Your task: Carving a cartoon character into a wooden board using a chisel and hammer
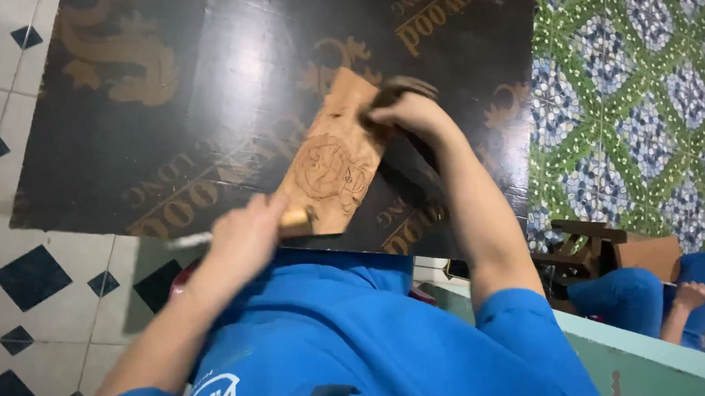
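Note:
A light wooden plank (329, 162) with a round figure carved into it lies on a dark board (218, 83) that serves as a worktop. My left hand (245, 238) is closed around a tool with a wooden handle (295, 219) and a thin metal shaft (188, 240), held at the plank's near end. My right hand (415, 116) grips a dark, blurred object (398, 90) over the plank's far end; its kind is unclear. My blue shirt fills the bottom of the view.
The dark board carries gold printed ornaments. White floor tiles with black diamonds (15, 275) lie to the left, green patterned tiling (653, 74) to the right. A teal ledge (633, 352), a wooden frame (583, 248) and another person in blue (637, 297) are at lower right.

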